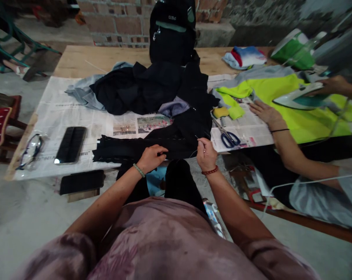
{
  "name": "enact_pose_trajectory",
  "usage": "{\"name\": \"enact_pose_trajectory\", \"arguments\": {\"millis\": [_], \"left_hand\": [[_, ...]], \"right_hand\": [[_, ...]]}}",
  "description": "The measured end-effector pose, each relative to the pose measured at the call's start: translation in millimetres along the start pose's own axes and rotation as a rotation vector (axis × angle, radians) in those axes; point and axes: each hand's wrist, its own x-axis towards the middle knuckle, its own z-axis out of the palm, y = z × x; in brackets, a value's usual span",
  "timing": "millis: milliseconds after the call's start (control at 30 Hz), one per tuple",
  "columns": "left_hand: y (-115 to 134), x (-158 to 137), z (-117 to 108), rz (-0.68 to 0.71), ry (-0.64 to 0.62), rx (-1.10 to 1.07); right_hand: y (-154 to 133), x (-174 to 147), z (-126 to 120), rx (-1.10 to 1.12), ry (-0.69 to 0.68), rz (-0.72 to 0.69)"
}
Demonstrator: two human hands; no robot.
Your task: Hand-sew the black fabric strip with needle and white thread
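Observation:
Black cloth point(176, 146) lies along the near edge of the table, a row of pale stitches running along its strip. My left hand point(152, 158) rests on this strip with thumb and fingers closed at its near edge. At the strip's right end, my right hand point(206, 153) pinches a thin needle point(197, 136), its tip pointing up and left. A pale thread point(192, 154) hangs beside that hand. Just right of it lie dark-handled scissors point(229, 138) and a small yellow sponge-like block point(220, 112).
Newspaper point(62, 101) covers the wooden table point(73, 58). A phone point(71, 145) and clear glasses point(31, 149) lie left; another phone point(81, 182) sits lower. A black backpack point(171, 42) stands behind. At right, a co-worker holds an iron point(297, 96) over a yellow garment point(266, 89).

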Motion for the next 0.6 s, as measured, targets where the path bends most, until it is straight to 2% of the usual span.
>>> {"name": "enact_pose_trajectory", "arguments": {"millis": [200,267,367,500,600], "left_hand": [[-4,-2,5,-0.067,0.046,-0.079],[-6,-4,6,-0.060,0.056,-0.099],[-7,-6,7,-0.044,0.057,-0.130],[-8,-8,8,-0.030,0.078,-0.188],[-9,-10,9,-0.007,0.099,-0.230]], "right_hand": [[-28,12,-18,0.063,0.139,0.005],[-41,8,-26,0.088,0.136,0.026],[-60,-14,-27,0.186,-0.046,0.111],[-74,-56,-12,0.334,-0.324,0.241],[-75,-73,1,0.384,-0.430,0.326]]}}
